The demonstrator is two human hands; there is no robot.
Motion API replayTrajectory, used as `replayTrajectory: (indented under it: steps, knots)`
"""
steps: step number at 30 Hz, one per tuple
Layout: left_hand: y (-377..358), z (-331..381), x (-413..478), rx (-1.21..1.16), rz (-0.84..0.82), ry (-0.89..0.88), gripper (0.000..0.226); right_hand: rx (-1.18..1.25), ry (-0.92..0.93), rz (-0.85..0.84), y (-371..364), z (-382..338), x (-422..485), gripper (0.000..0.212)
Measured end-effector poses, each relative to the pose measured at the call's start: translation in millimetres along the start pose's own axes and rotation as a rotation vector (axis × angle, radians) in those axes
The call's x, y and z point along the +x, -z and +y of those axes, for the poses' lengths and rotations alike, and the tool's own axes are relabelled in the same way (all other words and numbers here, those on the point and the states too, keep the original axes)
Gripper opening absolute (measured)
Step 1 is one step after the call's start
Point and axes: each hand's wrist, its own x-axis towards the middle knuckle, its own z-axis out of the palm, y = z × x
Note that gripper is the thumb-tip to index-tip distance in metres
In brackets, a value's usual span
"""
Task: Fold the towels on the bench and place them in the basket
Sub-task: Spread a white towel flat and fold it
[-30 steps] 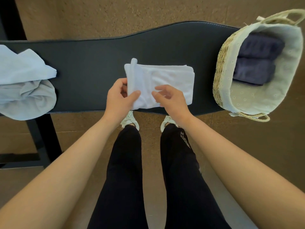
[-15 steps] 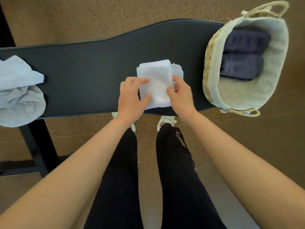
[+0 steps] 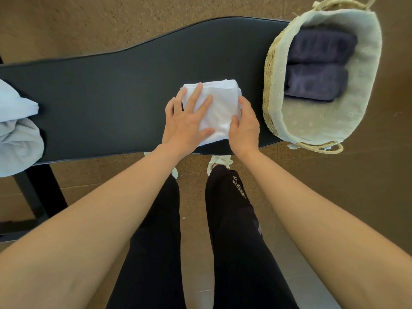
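Observation:
A white towel (image 3: pixel 219 109), folded into a small square, lies on the black padded bench (image 3: pixel 107 90) near its front edge. My left hand (image 3: pixel 186 120) rests flat on the towel's left half with fingers spread. My right hand (image 3: pixel 244 128) cups the towel's right edge, thumb on top and fingers curled round the side. Just right of the towel stands a woven basket (image 3: pixel 270 70) with a pale fabric liner. Two folded dark navy towels (image 3: pixel 316 65) lie in its far half.
A heap of unfolded light blue towels (image 3: pixel 17 130) sits at the bench's left end, partly over the front edge. A black bench leg (image 3: pixel 38 197) drops to the brown floor at the lower left. My legs and shoes stand in front of the bench.
The long white towel was folded in half from left to right into a square. My left hand then let go of the edge and flattened on top. My right hand stays at the right edge.

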Motion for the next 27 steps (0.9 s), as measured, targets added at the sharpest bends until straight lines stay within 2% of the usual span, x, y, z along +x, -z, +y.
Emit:
replayTrajectory:
  steps: [2, 4, 6, 8, 12, 17, 22, 25, 27]
  knots:
    - [-2.6, 3.1, 2.1, 0.050, 0.003, 0.010, 0.085, -0.176, 0.113, 0.103, 1.4, 1.8, 0.6, 0.064]
    - [-5.5, 5.9, 3.3, 0.067, 0.006, 0.033, 0.088, -0.410, 0.333, 0.184, 3.4, 3.4, -0.3, 0.068]
    - [-7.5, 7.4, 4.5, 0.057, 0.023, 0.047, 0.089, -0.528, 0.533, 0.126, 2.9, 6.9, 0.1, 0.061]
    - [-7.7, 6.2, 5.8, 0.031, 0.034, 0.040, 0.091, -0.596, 0.584, -0.009, 4.0, 9.3, 1.5, 0.060]
    - [-5.0, -1.9, 7.8, 0.007, -0.010, -0.015, 0.094, -0.650, 0.433, -0.153, 10.2, 9.1, 11.5, 0.086]
    - [-0.4, -6.7, 6.5, -0.101, 0.053, 0.007, 0.095, -0.564, 0.359, -0.251, 7.0, -5.7, 16.5, 0.109]
    - [2.3, -7.3, -11.0, -0.397, 0.131, 0.352, 0.108, -0.355, 0.241, -0.191, -12.1, -15.3, 8.6, 0.119]
    - [1.5, -9.9, -21.4, -0.640, 0.046, 0.546, 0.100, -0.102, 0.066, -0.139, -19.0, -23.4, -2.6, 0.114]
    - [0.3, -11.2, -27.3, -0.692, 0.003, 0.590, 0.088, -0.002, 0.023, -0.130, -20.8, -26.2, -10.5, 0.106]
